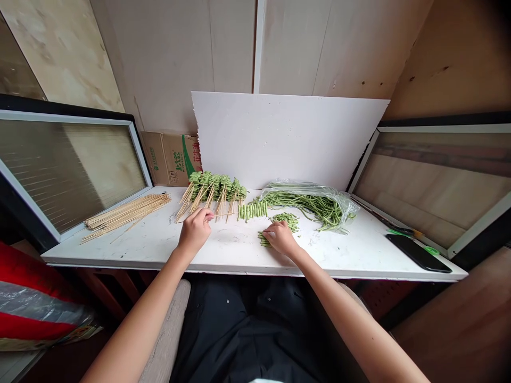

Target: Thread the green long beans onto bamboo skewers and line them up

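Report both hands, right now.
Left hand: closed, holding a skewer of bean pieces.
Right hand: fingers bent over cut beans; whether it grips any cannot be told.

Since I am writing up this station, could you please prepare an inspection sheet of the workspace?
Surface: white tabletop, scattered small dark marks.
Job's things: bare sticks at left; heap of bean skewers; cut bean pieces; long beans partly in a clear plastic bag.
Clutter: black phone-like slab near the right end; small green item beside it.
Hands: left hand appears to pinch a skewer with a row of beans; right hand touches cut pieces, grip unclear.
Cables: nothing seen.
Surroundings: white board and cardboard box behind; framed panels at both sides.
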`<state>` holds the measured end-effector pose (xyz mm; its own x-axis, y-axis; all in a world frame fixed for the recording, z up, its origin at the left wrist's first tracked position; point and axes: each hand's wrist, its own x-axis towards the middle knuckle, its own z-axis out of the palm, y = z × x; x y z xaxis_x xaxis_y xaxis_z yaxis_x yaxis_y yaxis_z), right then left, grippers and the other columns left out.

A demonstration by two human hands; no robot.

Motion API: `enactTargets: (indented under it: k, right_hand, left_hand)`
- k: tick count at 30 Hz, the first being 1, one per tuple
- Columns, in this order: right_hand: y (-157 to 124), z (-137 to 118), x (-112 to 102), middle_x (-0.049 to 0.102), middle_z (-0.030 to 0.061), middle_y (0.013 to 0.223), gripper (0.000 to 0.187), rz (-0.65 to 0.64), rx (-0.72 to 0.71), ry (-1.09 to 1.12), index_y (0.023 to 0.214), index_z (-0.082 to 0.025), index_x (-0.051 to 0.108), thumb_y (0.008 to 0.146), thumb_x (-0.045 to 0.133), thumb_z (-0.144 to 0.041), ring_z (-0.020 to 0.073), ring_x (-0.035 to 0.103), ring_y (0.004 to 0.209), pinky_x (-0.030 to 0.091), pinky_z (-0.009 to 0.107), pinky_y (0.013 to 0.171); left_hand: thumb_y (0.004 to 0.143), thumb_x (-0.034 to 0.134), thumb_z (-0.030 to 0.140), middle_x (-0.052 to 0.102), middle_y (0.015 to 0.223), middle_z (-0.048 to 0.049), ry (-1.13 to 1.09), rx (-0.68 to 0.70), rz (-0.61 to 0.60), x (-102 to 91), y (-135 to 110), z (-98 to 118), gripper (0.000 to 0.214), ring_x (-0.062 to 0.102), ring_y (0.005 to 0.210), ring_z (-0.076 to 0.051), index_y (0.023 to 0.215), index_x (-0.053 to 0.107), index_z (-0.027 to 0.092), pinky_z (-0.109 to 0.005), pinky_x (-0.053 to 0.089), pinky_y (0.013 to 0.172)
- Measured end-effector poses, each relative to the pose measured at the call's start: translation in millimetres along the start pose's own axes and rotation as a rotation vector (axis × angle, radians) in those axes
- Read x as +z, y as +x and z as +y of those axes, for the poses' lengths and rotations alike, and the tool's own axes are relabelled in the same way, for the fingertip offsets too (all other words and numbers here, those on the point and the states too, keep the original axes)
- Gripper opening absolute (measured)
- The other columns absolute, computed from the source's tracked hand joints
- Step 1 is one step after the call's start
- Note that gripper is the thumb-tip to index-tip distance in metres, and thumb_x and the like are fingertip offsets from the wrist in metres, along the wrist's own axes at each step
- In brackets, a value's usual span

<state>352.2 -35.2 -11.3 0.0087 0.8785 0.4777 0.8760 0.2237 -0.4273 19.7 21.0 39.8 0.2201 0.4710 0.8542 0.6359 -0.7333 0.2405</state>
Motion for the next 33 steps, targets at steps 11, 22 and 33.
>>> enactTargets:
  k: [11, 22, 33]
  right_hand:
    - [-1.1, -10.6, 2.0, 0.081, 0.0116, 0.101, 0.022, -0.004, -0.012, 0.030, 0.107, -0.022, 0.084, 0.096, 0.065, -0.023, 0.0356, 0.061, 0.110, 0.049, 0.046, 0.095]
    - [18.5, -2.1, -42.1, 0.081, 0.0109, 0.112, 0.044, 0.039, 0.326, 1.034, 0.096, -0.025, 0.082, 0.072, 0.091, -0.062, 0.0306, 0.071, 0.111, 0.053, 0.040, 0.087]
    - [17.2, -24.3, -57.9, 0.081, 0.0083, 0.108, 0.041, 0.014, 0.342, 1.351, 0.097, -0.026, 0.083, 0.071, 0.096, -0.056, 0.0277, 0.070, 0.116, 0.055, 0.036, 0.091]
  left_hand:
    - [0.088, 0.051, 0.002, 0.076, 0.088, -0.0056, 0.005, 0.015, -0.013, 2.6, -1.7, 0.5, 0.025, 0.073, 0.083, -0.022, 0.088, 0.066, 0.022, -0.031, 0.056, 0.075]
    - [0.087, 0.051, 0.001, 0.076, 0.087, -0.0054, 0.000, 0.015, 0.031, -0.5, 0.8, -1.7, 0.026, 0.072, 0.082, -0.021, 0.089, 0.068, 0.020, -0.029, 0.055, 0.074]
    - [0.088, 0.050, -0.001, 0.075, 0.088, -0.0054, -0.027, 0.092, 0.048, 1.2, 0.1, 0.4, 0.027, 0.072, 0.083, -0.020, 0.090, 0.067, 0.020, -0.028, 0.055, 0.075]
